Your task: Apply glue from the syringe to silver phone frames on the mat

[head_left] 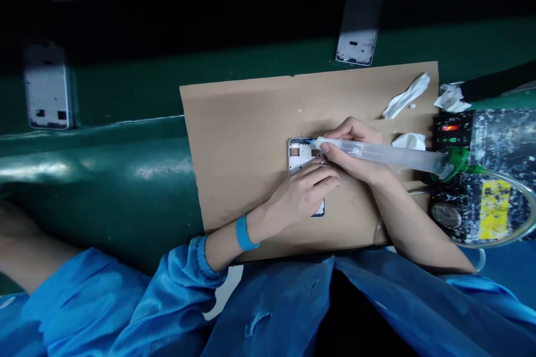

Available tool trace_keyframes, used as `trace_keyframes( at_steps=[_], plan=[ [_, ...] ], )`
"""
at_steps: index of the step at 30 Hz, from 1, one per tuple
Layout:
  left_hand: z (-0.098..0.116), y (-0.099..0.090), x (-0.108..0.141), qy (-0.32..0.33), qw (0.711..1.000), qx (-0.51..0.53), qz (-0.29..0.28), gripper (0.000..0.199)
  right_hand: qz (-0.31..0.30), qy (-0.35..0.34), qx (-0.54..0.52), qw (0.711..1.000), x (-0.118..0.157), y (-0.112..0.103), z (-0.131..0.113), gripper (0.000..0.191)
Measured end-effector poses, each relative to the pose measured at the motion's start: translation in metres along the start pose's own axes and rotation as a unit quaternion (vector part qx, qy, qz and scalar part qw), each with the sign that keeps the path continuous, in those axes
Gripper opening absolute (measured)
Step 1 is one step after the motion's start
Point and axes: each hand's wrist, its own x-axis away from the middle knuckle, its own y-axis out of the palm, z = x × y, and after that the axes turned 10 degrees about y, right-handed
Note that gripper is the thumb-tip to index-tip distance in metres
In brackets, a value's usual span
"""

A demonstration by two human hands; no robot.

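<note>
Blue smock sleeves [138, 301] fill the bottom of the view, and a blue wristband [242, 233] circles the bare left wrist just past the gathered cuff. Both forearms reach over a sheet of brown cardboard [243, 150] lying on a green conveyor belt [104, 89].

The left hand [304, 192] rests across a phone mid-frame [305, 156], fingers loosely curled and pressing it against the cardboard. The frame lies on the sheet left of centre, its two rectangular cutouts showing above the hand and its far end poking out below. The right hand [347, 150] is closed in a narrow grip around a clear plastic syringe [377, 153], thumb and fingers pinching the barrel close to the tip. Its blue nozzle [312, 141] sits at the frame's upper edge, apparently touching it.

A green coupling [454, 162] caps the syringe's back end, next to a paint-spattered dispenser [502, 139] with a red readout [449, 128], a yellow label [494, 209] and a round gauge [446, 215]. A clear hose [519, 189] loops around its side.

Three crumpled white tissues [406, 97] lie near the cardboard's right end. Two more phone frames [359, 22] rest on the belt beyond the sheet, well apart.
</note>
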Motion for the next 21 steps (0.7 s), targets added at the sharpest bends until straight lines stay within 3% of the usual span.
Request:
trace_keyframes(
  at_steps=[21],
  plan=[
    [-0.0024,0.0020,0.0006,0.025,0.999,-0.027,0.030,0.037,0.001,0.001,0.015,1.000,-0.0006,-0.0004,0.0011,0.022]
  ],
)
